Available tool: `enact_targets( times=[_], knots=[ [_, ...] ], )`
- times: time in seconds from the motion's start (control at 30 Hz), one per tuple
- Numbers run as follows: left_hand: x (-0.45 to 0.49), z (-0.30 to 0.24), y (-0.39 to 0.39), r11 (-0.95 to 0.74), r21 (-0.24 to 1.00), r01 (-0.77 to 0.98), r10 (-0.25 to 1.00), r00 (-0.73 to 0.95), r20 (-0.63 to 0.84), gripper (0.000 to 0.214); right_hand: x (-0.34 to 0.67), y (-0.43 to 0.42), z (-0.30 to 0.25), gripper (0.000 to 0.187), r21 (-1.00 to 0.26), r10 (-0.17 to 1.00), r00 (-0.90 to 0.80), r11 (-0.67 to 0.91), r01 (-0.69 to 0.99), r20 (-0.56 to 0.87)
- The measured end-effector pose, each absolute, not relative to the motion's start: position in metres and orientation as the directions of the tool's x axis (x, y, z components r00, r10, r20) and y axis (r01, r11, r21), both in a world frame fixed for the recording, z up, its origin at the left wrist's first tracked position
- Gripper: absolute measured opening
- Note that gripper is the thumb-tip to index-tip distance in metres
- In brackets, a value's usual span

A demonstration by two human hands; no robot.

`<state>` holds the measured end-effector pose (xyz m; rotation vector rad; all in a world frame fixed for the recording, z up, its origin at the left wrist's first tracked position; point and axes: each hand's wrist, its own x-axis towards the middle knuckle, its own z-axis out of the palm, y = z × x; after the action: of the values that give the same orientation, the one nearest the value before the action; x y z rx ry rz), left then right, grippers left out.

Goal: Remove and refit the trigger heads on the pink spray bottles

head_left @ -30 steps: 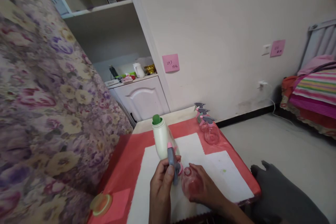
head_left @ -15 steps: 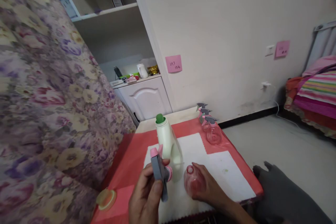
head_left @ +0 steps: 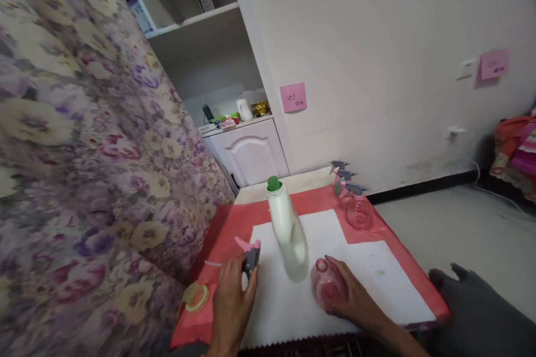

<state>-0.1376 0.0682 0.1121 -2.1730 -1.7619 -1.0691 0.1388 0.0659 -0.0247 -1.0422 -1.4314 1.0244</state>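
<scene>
My left hand (head_left: 234, 295) grips a grey and pink trigger spray head (head_left: 252, 256), its thin tube sticking out to the left above the red cloth. My right hand (head_left: 345, 293) is wrapped round the side of a clear pink bottle (head_left: 329, 284) with an uncovered neck. Between and beyond the hands stands a tall pale green jug (head_left: 288, 228) with a handle and a green piece in its open mouth. A round yellowish cap (head_left: 196, 297) lies to the left of my left hand.
Several spray bottles (head_left: 359, 212) with grey heads line the table's back right edge. A white cloth (head_left: 389, 268) lies over the red cover (head_left: 228, 223). Left hangs a floral curtain (head_left: 104, 189); a grey, hand-like shape (head_left: 481, 307) is at lower right.
My left hand has turned the spray head over, so its tube now points left, and lowered it away from the jug. My right hand still holds the bottle. The view has shifted left.
</scene>
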Motion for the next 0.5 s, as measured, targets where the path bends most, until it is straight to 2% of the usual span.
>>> enact_targets(
  times=[0.23, 0.5],
  knots=[
    [-0.151, 0.053, 0.083, -0.193, 0.13, 0.972, 0.908, 0.127, 0.4, 0.008, 0.139, 0.063, -0.032, 0.091, -0.977, 0.984, -0.08, 0.171, 0.129, 0.162],
    [-0.166, 0.027, 0.093, -0.181, 0.118, 0.976, 0.916, 0.124, 0.382, 0.008, 0.135, 0.059, -0.031, 0.087, -0.973, 0.983, -0.033, 0.181, 0.144, 0.178]
  ],
)
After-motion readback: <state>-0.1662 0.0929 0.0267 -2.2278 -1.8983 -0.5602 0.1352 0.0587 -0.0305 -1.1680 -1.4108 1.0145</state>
